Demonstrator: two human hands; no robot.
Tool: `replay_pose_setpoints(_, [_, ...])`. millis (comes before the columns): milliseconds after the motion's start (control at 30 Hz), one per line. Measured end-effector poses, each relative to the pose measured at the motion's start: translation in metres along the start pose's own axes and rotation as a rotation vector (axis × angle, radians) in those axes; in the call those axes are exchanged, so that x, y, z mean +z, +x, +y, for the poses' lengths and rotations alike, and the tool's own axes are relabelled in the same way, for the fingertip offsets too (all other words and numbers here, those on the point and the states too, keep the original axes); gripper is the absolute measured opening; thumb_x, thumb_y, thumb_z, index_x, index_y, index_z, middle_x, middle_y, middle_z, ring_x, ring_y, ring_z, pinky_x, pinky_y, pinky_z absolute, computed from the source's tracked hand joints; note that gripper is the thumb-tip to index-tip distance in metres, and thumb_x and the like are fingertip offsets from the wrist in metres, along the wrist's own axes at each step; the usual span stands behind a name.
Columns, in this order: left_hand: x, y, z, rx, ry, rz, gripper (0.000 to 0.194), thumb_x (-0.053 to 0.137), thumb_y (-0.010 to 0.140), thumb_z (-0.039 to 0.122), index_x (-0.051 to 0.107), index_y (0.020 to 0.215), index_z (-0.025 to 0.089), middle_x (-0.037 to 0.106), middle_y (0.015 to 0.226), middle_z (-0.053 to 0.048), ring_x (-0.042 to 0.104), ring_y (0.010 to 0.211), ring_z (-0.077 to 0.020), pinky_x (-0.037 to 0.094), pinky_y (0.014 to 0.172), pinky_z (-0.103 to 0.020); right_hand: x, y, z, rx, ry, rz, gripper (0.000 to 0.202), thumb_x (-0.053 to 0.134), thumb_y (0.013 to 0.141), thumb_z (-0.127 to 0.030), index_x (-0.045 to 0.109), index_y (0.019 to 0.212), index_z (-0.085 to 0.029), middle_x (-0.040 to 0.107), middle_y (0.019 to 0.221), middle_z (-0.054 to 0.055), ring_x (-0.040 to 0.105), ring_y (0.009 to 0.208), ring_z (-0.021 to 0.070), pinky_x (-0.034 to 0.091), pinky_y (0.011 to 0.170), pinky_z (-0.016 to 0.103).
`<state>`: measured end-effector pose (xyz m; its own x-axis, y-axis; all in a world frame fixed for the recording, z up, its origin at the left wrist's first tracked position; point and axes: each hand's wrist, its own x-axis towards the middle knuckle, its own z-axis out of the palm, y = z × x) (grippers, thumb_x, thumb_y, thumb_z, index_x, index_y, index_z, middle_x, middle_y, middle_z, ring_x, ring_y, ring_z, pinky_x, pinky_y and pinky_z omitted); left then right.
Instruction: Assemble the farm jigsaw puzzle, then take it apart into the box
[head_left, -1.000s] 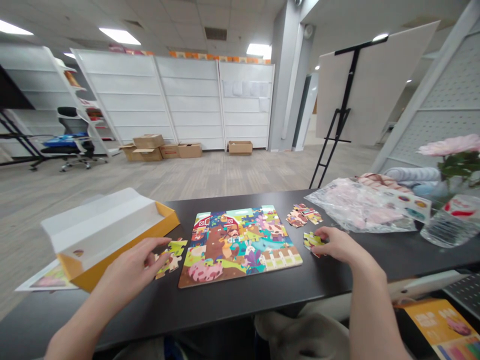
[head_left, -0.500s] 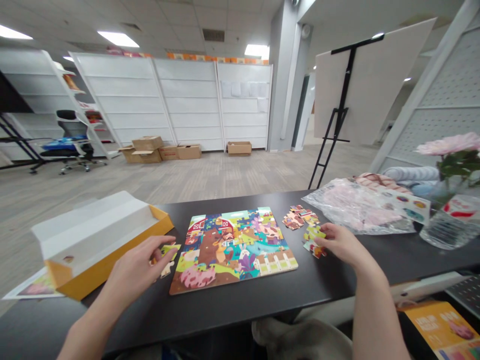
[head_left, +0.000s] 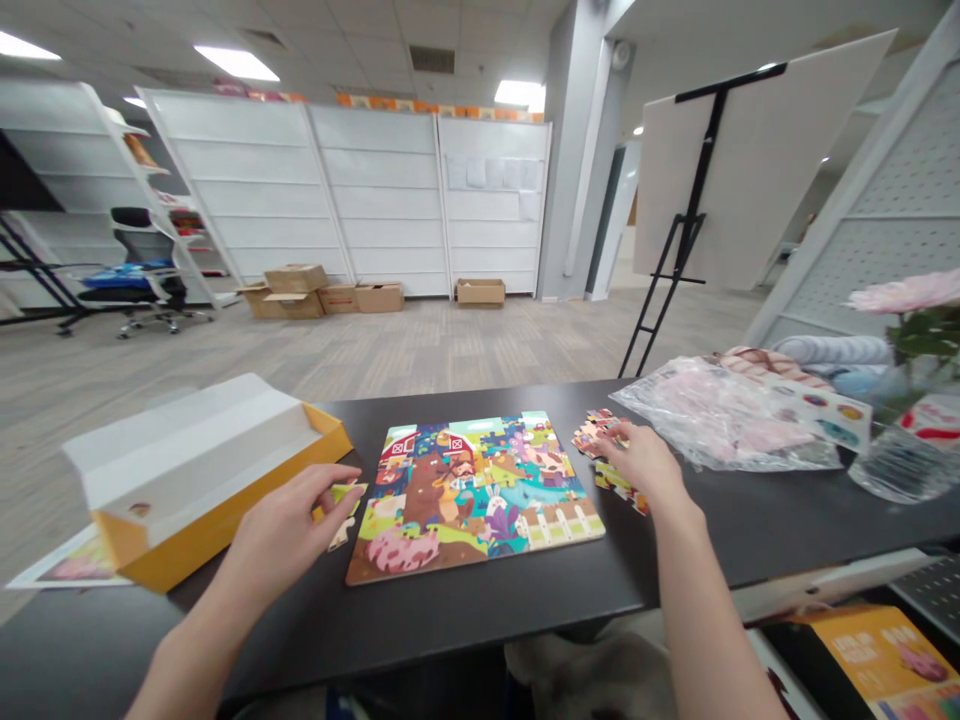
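Right hand: its fingers are being curved down onto the upper loose pieces at two o'clock of the jigsaw puzzle; whether one is being pinched cannot be told. At nine o'clock, thumb and index finger of the left hand are being held apart beside the left loose pieces. The puzzle is being supported flat by the black table, between both hands. At three o'clock, the lower loose pieces are being partly covered by the right hand.

Farther out, room is being taken up at nine to ten o'clock by the open yellow box, by which a printed sheet is being partly hidden. At two o'clock, space is being filled by a clear plastic bag, its contents being blurred by creases. Beyond it, a pink flower is being cut off by the view's edge. At one o'clock, a board is being held up by an easel.
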<state>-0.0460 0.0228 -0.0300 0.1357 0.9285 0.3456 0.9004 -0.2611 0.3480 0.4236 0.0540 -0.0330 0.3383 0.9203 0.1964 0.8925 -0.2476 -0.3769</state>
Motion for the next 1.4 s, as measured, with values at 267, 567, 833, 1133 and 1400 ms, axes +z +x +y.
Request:
replay_pose_setpoints(267, [0.003,0.004,0.019,0.037,-0.056,0.005,0.036,0.050,0.093,0.051,0.067,0.108,0.024,0.073,0.097,-0.003,0.066,0.077,-0.0182,0.046,0.072,-0.028,0.011,0.006,-0.011,0.112,-0.106,-0.083,0.033,0.057,0.084,-0.052,0.071,0.093,-0.023,0.074,0.097,0.011,0.069,0.094,0.0286,0.048,0.071,0.034])
replay_pose_setpoints(567, [0.001,0.004,0.029,0.033,-0.119,0.031,0.033,0.052,0.092,0.048,0.069,0.105,0.023,0.074,0.097,-0.003,0.068,0.077,-0.0177,0.047,0.071,-0.028,0.010,0.004,-0.005,0.099,-0.079,0.019,0.027,0.056,0.085,-0.045,0.066,0.092,-0.021,0.074,0.094,0.009,0.069,0.090,0.0286,0.039,0.059,0.031])
replay_pose_setpoints(833, [0.000,0.003,0.036,0.065,-0.118,0.019,0.025,0.052,0.093,0.039,0.068,0.106,0.024,0.073,0.096,-0.002,0.067,0.079,-0.0180,0.047,0.071,-0.029,0.018,0.013,-0.006,-0.123,-0.107,-0.019,0.034,0.054,0.087,-0.053,0.065,0.081,-0.021,0.072,0.086,0.010,0.067,0.084,0.0280,0.042,0.065,0.033])
replay_pose_setpoints(1133, [0.008,0.007,0.054,0.126,-0.195,0.043,0.020,0.056,0.093,0.035,0.069,0.106,0.026,0.073,0.107,-0.002,0.068,0.085,-0.0185,0.049,0.075,-0.028,0.017,0.013,-0.007,-0.111,-0.041,0.024,0.012,0.065,0.078,-0.034,0.063,0.079,-0.021,0.073,0.084,0.009,0.070,0.085,0.0282,0.048,0.069,0.034])
replay_pose_setpoints(1400, [0.013,0.012,0.095,0.017,-0.739,-0.086,0.027,0.063,0.089,0.043,0.069,0.102,0.020,0.073,0.092,-0.006,0.067,0.075,-0.0170,0.052,0.066,-0.027,-0.008,-0.023,-0.059,-0.344,0.689,-0.067,0.035,0.074,0.074,-0.047,0.064,0.094,-0.020,0.075,0.103,0.012,0.072,0.098,0.0276,0.057,0.088,0.039])
